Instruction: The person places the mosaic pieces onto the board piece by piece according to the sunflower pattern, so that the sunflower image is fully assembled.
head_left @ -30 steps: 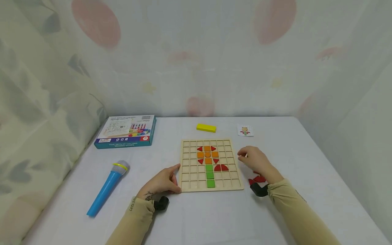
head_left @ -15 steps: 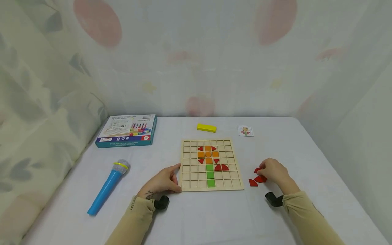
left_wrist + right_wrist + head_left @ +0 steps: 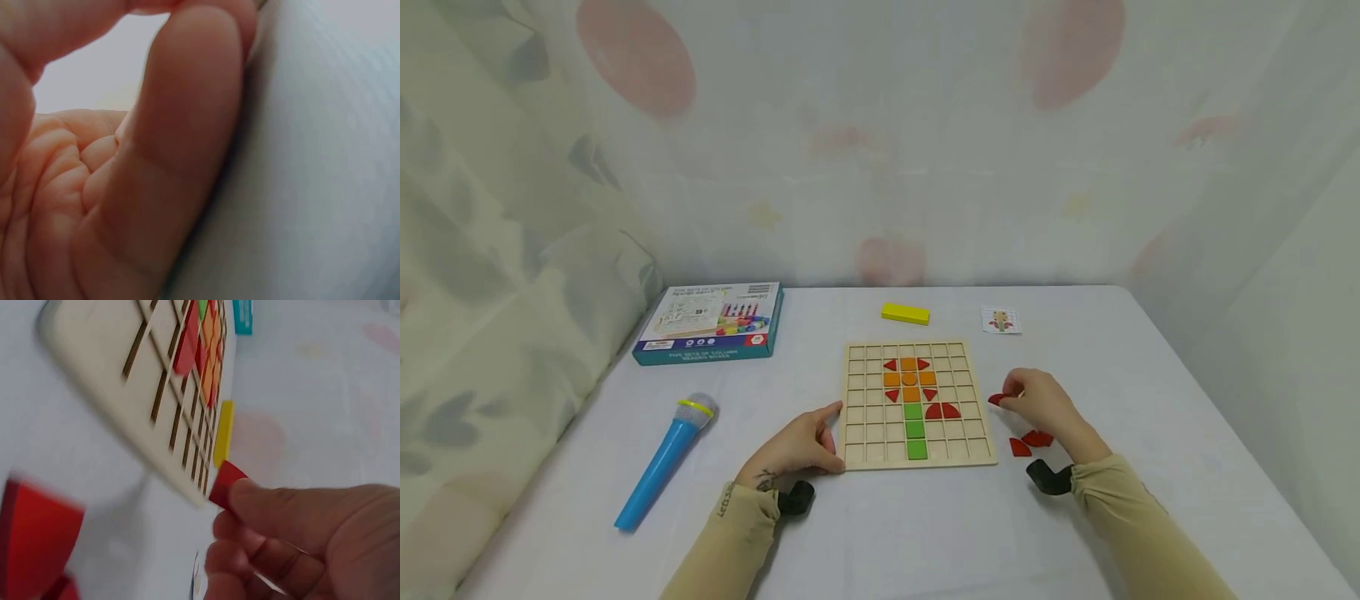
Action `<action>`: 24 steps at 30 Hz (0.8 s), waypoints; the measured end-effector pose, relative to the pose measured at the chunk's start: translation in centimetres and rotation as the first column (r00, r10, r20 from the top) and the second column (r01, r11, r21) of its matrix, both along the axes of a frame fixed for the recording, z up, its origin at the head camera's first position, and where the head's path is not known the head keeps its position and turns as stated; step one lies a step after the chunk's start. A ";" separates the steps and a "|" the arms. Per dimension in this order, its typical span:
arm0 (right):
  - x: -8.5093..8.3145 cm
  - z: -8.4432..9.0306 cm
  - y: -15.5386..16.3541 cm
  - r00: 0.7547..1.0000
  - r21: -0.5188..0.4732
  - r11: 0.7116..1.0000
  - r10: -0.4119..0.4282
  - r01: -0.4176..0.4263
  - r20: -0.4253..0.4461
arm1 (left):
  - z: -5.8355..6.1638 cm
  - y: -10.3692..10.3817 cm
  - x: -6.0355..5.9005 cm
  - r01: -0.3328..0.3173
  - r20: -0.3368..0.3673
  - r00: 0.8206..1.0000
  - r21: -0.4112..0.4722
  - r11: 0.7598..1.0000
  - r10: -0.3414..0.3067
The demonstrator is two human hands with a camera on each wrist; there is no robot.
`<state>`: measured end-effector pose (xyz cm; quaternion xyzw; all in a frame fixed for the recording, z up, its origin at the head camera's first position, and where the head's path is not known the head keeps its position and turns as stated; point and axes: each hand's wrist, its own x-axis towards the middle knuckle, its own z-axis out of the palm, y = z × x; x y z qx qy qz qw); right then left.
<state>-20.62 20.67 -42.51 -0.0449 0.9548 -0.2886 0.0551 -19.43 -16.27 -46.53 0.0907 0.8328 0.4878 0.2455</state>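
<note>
A square wooden grid board [image 3: 865,433] lies on the table, bearing orange, green and red tiles in a flower-like pattern. At its left edge rests my left hand [image 3: 797,442], index finger and thumb spread along the rim; its wrist view shows mostly fingers [image 3: 187,94] close over the white cloth. My right hand [image 3: 1045,404] pinches a red quarter-circle tile [image 3: 226,484] between thumb and index finger, just right of the board. Several more red tiles [image 3: 1020,447] lie on the table below that hand. A red pair [image 3: 942,411] sits beside the green column.
A yellow block [image 3: 906,313] lies behind the board, with a small pattern card [image 3: 1001,320] to its right. At the left are a flat boxed game [image 3: 707,323] and a blue toy microphone [image 3: 666,458]. Patterned curtains surround the white table.
My right hand has gone from beside the board down to the loose red tiles, and has come back toward the board with one of them. The left hand stays in place.
</note>
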 end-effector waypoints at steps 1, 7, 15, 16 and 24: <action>-0.1 0.1 -0.6 1.000 -0.012 1.000 0.019 -0.019 -0.012 | 0.0 0.0 0.0 0.000 0.000 1.000 0.002 1.000 0.000; -0.2 0.5 -3.8 0.997 -0.168 0.984 0.068 -0.062 0.026 | 0.4 0.1 0.3 0.007 -0.013 1.000 -0.002 1.000 -0.007; -0.1 0.3 -5.7 1.000 -0.433 0.901 0.021 -0.027 -0.017 | 0.9 0.2 0.5 0.018 -0.030 0.999 0.009 1.000 -0.018; -0.1 0.3 -5.9 1.000 -0.460 0.887 0.015 -0.021 -0.017 | 0.9 0.2 0.5 0.014 -0.025 1.000 0.010 1.000 -0.014; 0.0 0.0 -6.9 0.991 -0.520 0.848 -0.049 0.106 0.122 | 0.5 0.0 0.3 0.016 -0.013 1.000 0.014 1.000 -0.015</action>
